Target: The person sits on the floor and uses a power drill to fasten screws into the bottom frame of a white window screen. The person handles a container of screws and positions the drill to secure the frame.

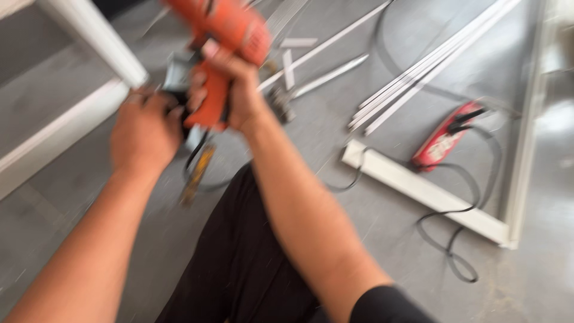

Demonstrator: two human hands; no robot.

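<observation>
My right hand [230, 90] is shut on the handle of an orange power drill [230, 33], held up near the top of the blurred view. My left hand [143, 131] sits just left of it, fingers curled by the corner of a white frame [95, 39] and close to a small metal bracket [176, 75]; I cannot tell whether it grips anything. Below the hands my leg in black trousers [239, 257] rests on the grey floor.
A yellow-handled tool [196, 173] lies on the floor under the drill. Several white and metal strips [418, 78] lie at the upper right. A red power strip [442, 140] with a black cable [454, 239] lies by another white frame piece [418, 188].
</observation>
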